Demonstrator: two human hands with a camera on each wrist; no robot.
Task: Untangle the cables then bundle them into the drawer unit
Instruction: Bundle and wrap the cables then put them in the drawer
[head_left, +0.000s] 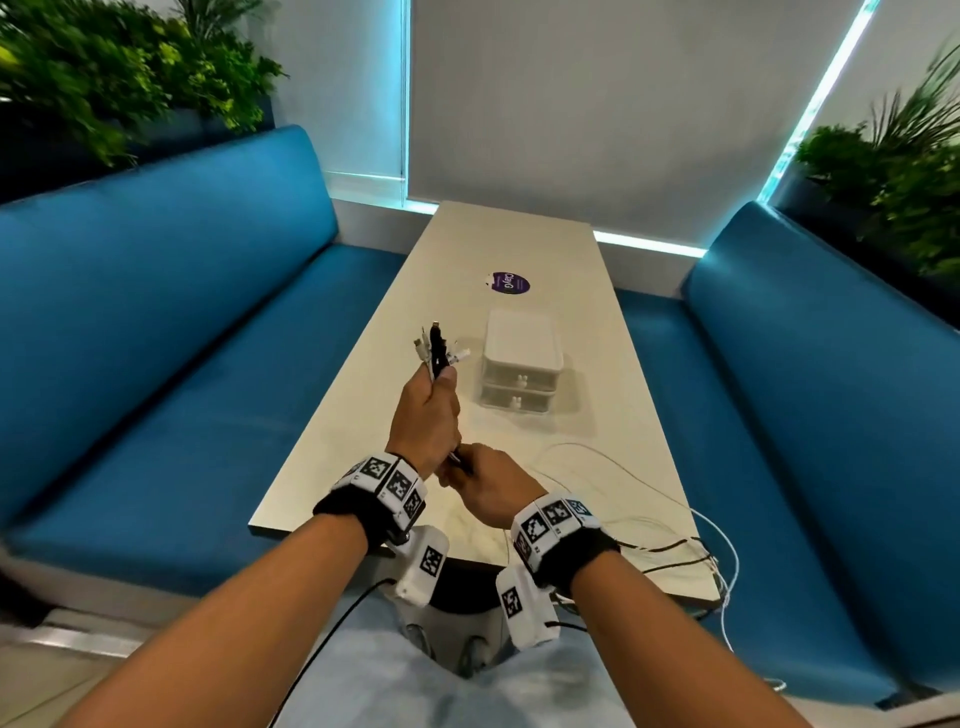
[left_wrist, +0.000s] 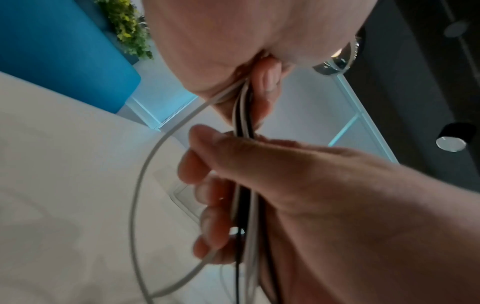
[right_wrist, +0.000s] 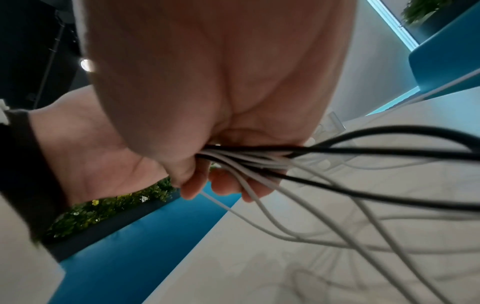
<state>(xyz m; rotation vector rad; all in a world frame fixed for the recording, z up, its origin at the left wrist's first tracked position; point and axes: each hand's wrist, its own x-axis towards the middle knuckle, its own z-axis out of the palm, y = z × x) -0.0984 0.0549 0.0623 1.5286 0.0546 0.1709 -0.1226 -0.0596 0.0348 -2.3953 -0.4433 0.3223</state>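
Closest to the person, the right hand (head_left: 485, 486) wraps its fingers round the cables (right_wrist: 262, 162), black and white ones together, so they run straight and do not knot. Their loose tails lie on the table (head_left: 363, 447) and hang off its near right edge. Just past it, the left hand (head_left: 427, 415) squeezes the same cables with the plug ends (head_left: 439, 345) sticking up, likely to line them up. Farther on stands the white drawer unit (head_left: 522, 371), both drawers closed, waiting for the bundle

Cables (head_left: 438, 352) black and white. Drawer unit (head_left: 522, 368) white. Bench (head_left: 519, 244) pale cream, purple round sticker (head_left: 511, 283). Sofas (head_left: 171, 322) teal blue. Wristbands (head_left: 384, 480) black-and-white checker markers.
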